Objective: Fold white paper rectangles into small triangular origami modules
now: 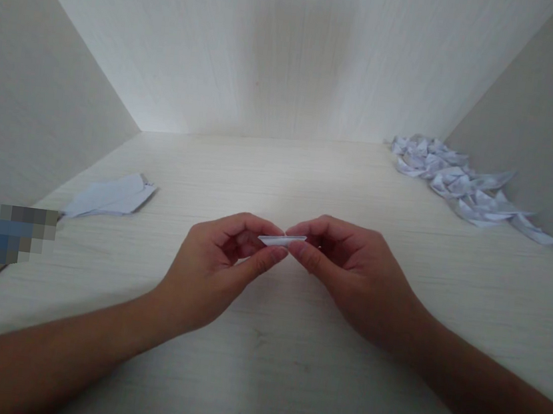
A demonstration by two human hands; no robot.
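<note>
A small folded piece of white paper [275, 240] is held just above the middle of the table, its long top edge facing me. My left hand [224, 261] pinches it from the left between thumb and fingers. From the right, my right hand [349, 270] grips it the same way, so the two thumbs almost meet along its near side. The fingertips behind the paper are partly hidden.
The pale wood-grain table [257, 366] meets upright panels at the back and both sides. A stack of flat white paper [111, 197] lies at the left. Several folded paper boats [461, 182] are heaped against the right panel [552, 133].
</note>
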